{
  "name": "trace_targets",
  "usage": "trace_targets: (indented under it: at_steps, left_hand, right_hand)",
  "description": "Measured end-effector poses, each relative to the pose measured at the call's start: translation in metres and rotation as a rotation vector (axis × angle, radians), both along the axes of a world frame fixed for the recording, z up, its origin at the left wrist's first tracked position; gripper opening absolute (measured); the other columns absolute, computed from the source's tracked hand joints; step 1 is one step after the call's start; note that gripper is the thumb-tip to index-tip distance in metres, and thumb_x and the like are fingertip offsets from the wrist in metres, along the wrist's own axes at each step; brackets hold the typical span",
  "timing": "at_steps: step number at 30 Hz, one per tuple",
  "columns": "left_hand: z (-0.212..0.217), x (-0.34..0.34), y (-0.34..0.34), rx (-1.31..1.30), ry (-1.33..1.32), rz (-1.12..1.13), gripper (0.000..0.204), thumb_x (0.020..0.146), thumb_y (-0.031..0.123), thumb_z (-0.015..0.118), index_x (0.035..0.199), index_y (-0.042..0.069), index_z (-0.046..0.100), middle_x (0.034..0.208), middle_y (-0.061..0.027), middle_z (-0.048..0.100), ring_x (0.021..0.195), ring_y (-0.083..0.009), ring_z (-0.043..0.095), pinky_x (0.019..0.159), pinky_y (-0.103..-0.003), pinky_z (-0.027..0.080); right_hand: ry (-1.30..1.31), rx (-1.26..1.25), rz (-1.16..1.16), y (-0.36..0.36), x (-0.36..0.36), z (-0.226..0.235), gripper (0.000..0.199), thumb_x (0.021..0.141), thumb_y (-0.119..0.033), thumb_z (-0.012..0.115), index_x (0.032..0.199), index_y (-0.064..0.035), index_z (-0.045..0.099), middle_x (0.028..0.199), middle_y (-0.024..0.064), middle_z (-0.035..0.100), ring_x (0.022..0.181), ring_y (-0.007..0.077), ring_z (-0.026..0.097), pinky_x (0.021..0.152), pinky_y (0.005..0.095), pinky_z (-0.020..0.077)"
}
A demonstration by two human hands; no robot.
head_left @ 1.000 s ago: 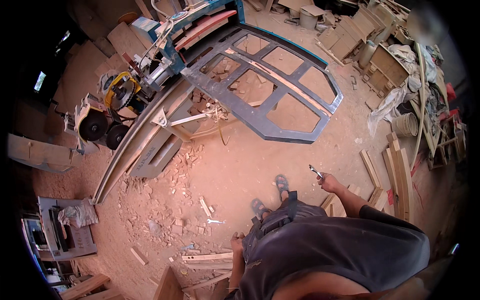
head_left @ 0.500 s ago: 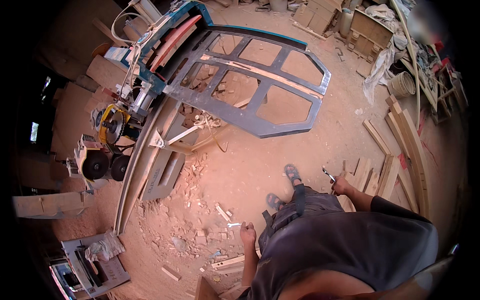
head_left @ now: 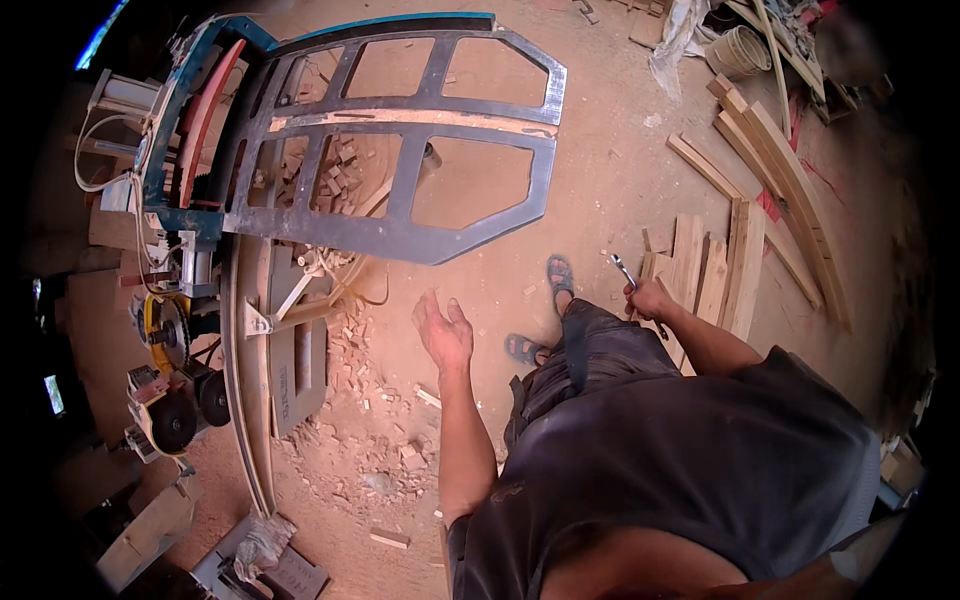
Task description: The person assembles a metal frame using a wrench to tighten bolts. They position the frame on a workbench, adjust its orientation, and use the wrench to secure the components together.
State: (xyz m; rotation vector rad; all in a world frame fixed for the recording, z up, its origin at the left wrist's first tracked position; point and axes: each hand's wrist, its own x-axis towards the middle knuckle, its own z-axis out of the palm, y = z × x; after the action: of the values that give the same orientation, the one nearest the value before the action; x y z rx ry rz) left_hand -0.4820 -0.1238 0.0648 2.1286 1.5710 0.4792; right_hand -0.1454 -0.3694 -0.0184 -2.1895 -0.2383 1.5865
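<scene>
My left hand [head_left: 443, 335] reaches forward with its palm turned up and fingers apart, and nothing shows in it. It is nearest to the grey metal table frame [head_left: 395, 240] of the machine, a short way off its near edge. My right hand [head_left: 652, 300] is closed around a metal wrench [head_left: 622, 268], whose shiny end sticks out past the fingers. A dark end shows below the same hand; whether it belongs to that wrench or to a second tool I cannot tell.
A sawing machine with round blades [head_left: 172, 420] and a blue frame [head_left: 180, 100] stands on the left. Wood offcuts [head_left: 350, 350] litter the floor beside its rail [head_left: 250, 400]. Planks [head_left: 740, 265] and curved timbers [head_left: 800, 200] lie on the right, near a bucket [head_left: 738, 52].
My left hand held a wrench low at my side; now it has risen forward, spread, with no wrench showing. My right hand keeps its wrench. The view has turned.
</scene>
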Motion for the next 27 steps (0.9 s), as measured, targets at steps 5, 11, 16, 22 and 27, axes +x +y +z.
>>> trace_targets:
  at_steps: [5,11,16,22,27]
  left_hand:
    - [0.012,0.081,0.060,-0.006,0.231,0.115,0.061,0.094,0.025,0.065,0.143,-0.005,0.044,0.120,-0.0295,0.051,0.114,-0.0459,0.047,0.102,-0.054,0.039]
    - [-0.062,0.144,0.095,-0.013,-0.298,0.957,0.070,0.102,0.031,0.051,0.156,-0.005,0.025,0.137,-0.0368,0.043,0.127,-0.0505,0.044,0.112,-0.055,0.033]
    - [-0.093,0.138,0.101,0.180,-0.191,0.803,0.064,0.105,0.032,0.042,0.154,-0.008,0.030,0.149,-0.0353,0.038,0.134,-0.0498,0.042,0.114,-0.055,0.033]
    - [-0.086,0.155,0.105,0.126,-0.241,0.804,0.065,0.105,0.035,0.038,0.152,-0.009,0.032,0.150,-0.0354,0.038,0.136,-0.0495,0.040,0.115,-0.055,0.033]
    - [-0.057,0.158,0.096,0.071,-0.176,0.850,0.064,0.106,0.035,0.037,0.152,-0.011,0.032,0.153,-0.0361,0.035,0.140,-0.0489,0.037,0.117,-0.053,0.032]
  right_hand:
    - [-0.011,-0.045,0.188,0.021,0.037,-0.017,0.028,0.085,-0.008,0.066,0.111,0.0002,0.062,0.072,0.0119,0.066,0.053,0.0182,0.058,0.044,0.0339,0.0443]
    - [-0.108,-0.076,0.347,0.043,0.104,-0.015,0.038,0.081,-0.005,0.068,0.118,0.0032,0.065,0.080,0.0132,0.066,0.059,0.0194,0.062,0.051,0.0351,0.0511]
    - [-0.114,0.068,0.124,0.094,0.162,-0.007,0.029,0.082,0.000,0.067,0.111,0.0006,0.061,0.073,0.0077,0.062,0.054,0.0161,0.060,0.046,0.0329,0.0463]
    - [-0.105,0.281,-0.188,0.177,0.208,0.033,0.020,0.089,0.001,0.067,0.105,-0.0032,0.057,0.075,0.0059,0.062,0.059,0.0143,0.063,0.048,0.0293,0.0502]
    - [-0.003,0.357,-0.257,0.192,0.213,0.056,0.019,0.091,0.004,0.066,0.105,-0.0032,0.055,0.078,0.0064,0.064,0.062,0.0152,0.066,0.052,0.0301,0.0537]
